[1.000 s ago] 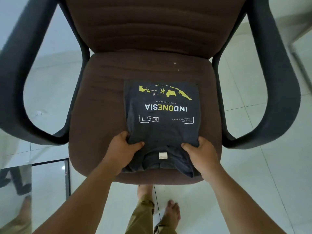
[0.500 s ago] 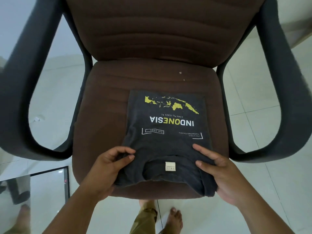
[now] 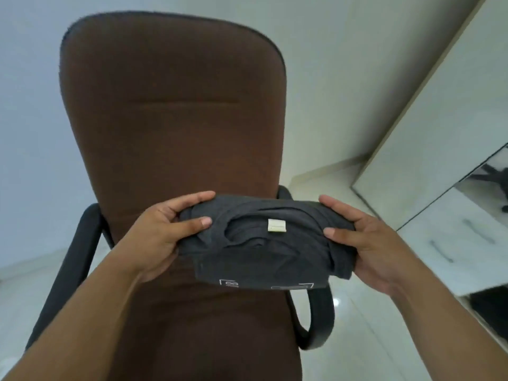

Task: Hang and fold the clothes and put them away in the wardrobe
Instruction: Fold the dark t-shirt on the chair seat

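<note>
Brown fabric covers the chair [image 3: 176,127], the biggest thing in view, its tall back upright ahead and its seat running down to the bottom edge. Black armrests [image 3: 320,317] loop out on either side. Pale wall stands behind it and glossy white floor tiles [image 3: 365,339] spread to the right. At the right edge stands a white wardrobe [image 3: 445,138], with a mirrored panel and drawers with slim handles below; something dark sits at its foot, too cut off to name.

Both bare forearms reach up from the bottom corners. Between them is the shirt [image 3: 264,243], dark grey and folded into a thick flat bundle, held in the air in front of the chair back and clear of the seat. Its collar opening faces the camera, and thin white print lines show along its lower edge.

Left hand [image 3: 162,232] grips the bundle's left end, thumb on top and fingers curled round the far side. Right hand [image 3: 368,237] grips the right end the same way, thumb pressed on top and palm cupped under the folded edge.

Inside the collar sits a small cream label [image 3: 277,225], the smallest thing here.
</note>
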